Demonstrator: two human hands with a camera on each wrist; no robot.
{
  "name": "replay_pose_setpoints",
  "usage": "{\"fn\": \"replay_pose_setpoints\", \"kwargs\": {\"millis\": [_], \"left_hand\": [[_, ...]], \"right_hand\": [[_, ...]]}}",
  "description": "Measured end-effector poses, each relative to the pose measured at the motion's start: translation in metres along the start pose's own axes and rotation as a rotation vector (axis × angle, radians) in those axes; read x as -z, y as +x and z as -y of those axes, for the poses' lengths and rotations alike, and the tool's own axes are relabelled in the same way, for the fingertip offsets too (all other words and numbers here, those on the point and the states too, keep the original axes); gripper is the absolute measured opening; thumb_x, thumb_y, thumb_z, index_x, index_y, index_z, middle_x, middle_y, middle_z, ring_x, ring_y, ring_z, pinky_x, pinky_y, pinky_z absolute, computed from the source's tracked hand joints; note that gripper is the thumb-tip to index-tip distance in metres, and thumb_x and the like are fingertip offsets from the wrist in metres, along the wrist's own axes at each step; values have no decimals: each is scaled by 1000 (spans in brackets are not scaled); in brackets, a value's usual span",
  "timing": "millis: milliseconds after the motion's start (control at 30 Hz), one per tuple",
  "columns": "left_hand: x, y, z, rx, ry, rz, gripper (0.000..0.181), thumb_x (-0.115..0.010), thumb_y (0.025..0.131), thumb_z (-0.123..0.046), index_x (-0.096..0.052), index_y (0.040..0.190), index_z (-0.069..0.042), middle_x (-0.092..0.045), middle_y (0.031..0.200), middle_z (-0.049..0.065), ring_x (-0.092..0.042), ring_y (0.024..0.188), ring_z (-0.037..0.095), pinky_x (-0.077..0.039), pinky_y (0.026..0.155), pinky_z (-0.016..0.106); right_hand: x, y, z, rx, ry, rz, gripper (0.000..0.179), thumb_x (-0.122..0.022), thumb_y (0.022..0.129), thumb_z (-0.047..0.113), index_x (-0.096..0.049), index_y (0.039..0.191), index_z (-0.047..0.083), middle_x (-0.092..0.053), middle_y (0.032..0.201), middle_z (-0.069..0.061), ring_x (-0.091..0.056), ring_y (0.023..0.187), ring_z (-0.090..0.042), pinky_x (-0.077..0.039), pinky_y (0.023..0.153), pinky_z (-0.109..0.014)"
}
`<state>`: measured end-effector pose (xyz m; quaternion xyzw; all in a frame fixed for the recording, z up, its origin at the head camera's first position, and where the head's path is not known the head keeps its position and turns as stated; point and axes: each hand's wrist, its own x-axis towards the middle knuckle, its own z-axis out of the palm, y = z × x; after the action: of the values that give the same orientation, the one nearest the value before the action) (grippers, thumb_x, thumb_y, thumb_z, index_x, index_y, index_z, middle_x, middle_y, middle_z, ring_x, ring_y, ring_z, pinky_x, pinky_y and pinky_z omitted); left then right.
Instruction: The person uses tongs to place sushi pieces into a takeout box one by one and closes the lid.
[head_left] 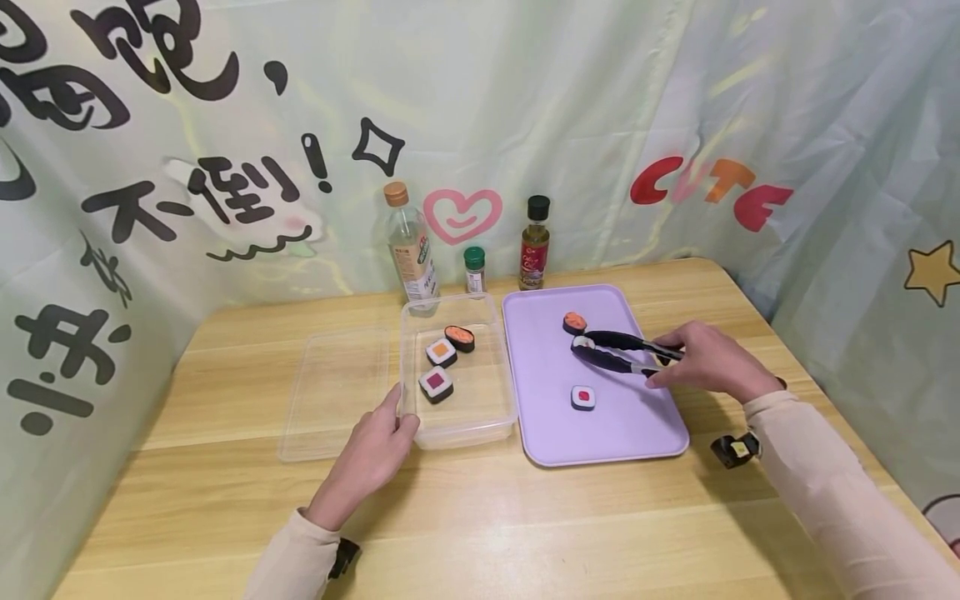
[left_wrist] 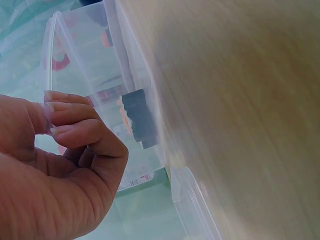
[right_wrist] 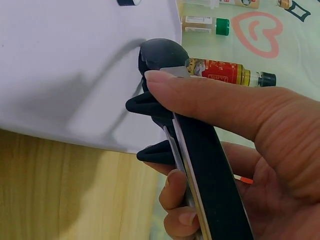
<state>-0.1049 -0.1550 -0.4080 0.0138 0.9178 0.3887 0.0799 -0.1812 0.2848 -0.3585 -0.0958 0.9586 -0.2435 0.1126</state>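
My left hand (head_left: 375, 446) pinches the near left rim of a clear plastic box (head_left: 468, 433), thumb and fingers meeting on its wall in the left wrist view. Inside the box sit an orange-topped toy sushi (head_left: 460, 338), a roll with an orange centre (head_left: 441, 352) and one with a dark red centre (head_left: 436, 384). Black tongs (head_left: 618, 340) are gripped in my right hand (head_left: 708, 362) over the purple tray (head_left: 626, 425). A white-topped sushi roll (head_left: 582, 342) shows between the tong tips, beside an orange-topped sushi (head_left: 574, 322). Nearer me on the tray lies a red-centred roll (head_left: 582, 397).
A clear lid (head_left: 330, 400) lies flat left of the box. Along the back stand a tall bottle with an orange cap (head_left: 411, 250), a small green-capped jar (head_left: 475, 271) and a black-capped oil bottle (head_left: 534, 250). A printed cloth (head_left: 562, 108) hangs behind the wooden table (head_left: 487, 533).
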Motion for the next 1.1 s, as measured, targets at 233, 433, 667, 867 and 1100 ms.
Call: {"fn": "replay_pose_setpoints", "kwargs": {"millis": [233,433,667,867,1100], "left_hand": [[0,0,0,-2,0,-1,64,-43,101,-17,-24,159,2,-41,55,-3,-34,45,11,-30,41,27],[0,0,0,1,5,-4,64,-43,101,-18,-24,159,1,-41,55,-4,-33,45,10,-30,41,26],[0,1,1,-1,10,0,65,-42,100,-17,-24,159,2,-41,56,-4,-33,45,11,-30,41,27],[0,1,0,1,6,3,64,-42,101,-18,-24,160,1,-41,56,-3,-33,45,11,-30,41,26],[0,0,0,-6,6,-1,64,-43,101,-17,-24,159,1,-41,56,-3,-34,46,11,-30,41,27]], "right_hand": [[7,-2,4,7,3,0,68,-92,70,30,-70,121,-9,-65,91,-8,-51,82,-25,-38,68,-35],[13,-3,12,15,-6,-13,73,-92,70,32,-67,124,-10,-69,103,-17,-52,86,-27,-41,71,-36],[18,-2,25,39,-15,-19,71,-92,70,31,-68,125,-7,-70,109,-20,-54,88,-27,-42,72,-36],[23,1,42,68,-34,-26,72,-92,70,31,-68,127,-5,-70,112,-20,-52,89,-27,-41,72,-38],[27,5,65,81,-51,-3,71,-91,71,30,-67,128,-5,-68,116,-22,-47,73,-23,-38,64,-36]]}}
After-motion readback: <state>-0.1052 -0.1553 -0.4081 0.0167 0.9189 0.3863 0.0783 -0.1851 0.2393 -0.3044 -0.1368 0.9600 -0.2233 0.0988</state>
